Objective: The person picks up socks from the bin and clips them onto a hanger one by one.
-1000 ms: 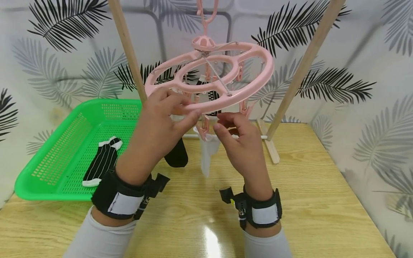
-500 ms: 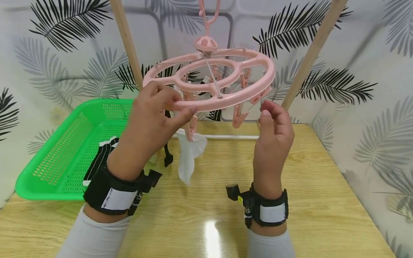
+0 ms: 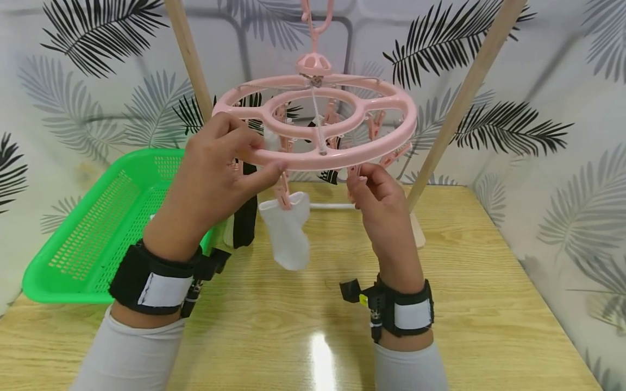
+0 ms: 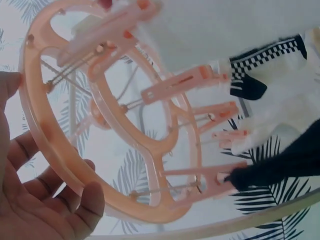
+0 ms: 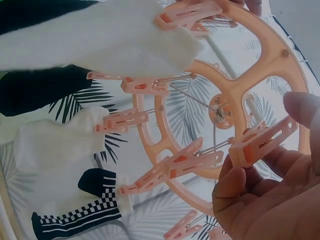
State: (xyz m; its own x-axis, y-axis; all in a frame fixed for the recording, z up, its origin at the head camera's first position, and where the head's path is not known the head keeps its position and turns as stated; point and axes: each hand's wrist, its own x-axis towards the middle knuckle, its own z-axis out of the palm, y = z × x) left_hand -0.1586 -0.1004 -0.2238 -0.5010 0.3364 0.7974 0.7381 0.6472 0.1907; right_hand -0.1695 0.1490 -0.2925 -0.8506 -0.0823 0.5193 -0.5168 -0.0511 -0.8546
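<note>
My left hand [image 3: 207, 163] pinches the front-left rim of a round pink clip hanger [image 3: 337, 159], thumb at the near side. With my right hand [image 3: 383, 201] I hold a pink clothespin [image 5: 262, 142] hanging under the front-right rim; no cloth shows in it. Between the hands a white sock [image 3: 288, 233] hangs from another clip. A black sock [image 3: 244, 220] dangles behind my left forearm. Further back, a black-and-white checkered sock [image 5: 80, 215] and a second white sock [image 5: 60, 140] are clipped, clearest in the right wrist view.
A green basket [image 3: 41, 274] stands on the wooden table [image 3: 489, 304] at left, partly covered by my left arm. Slanted wooden poles [image 3: 469, 92] flank the hanger, and a white bar [image 3: 332, 206] runs low behind it. A leaf-print cloth hangs behind.
The hanger has turned and levelled, carrying the front white sock left. My left hand moved left with the rim. My right hand went right, then came back and took hold of a clothespin.
</note>
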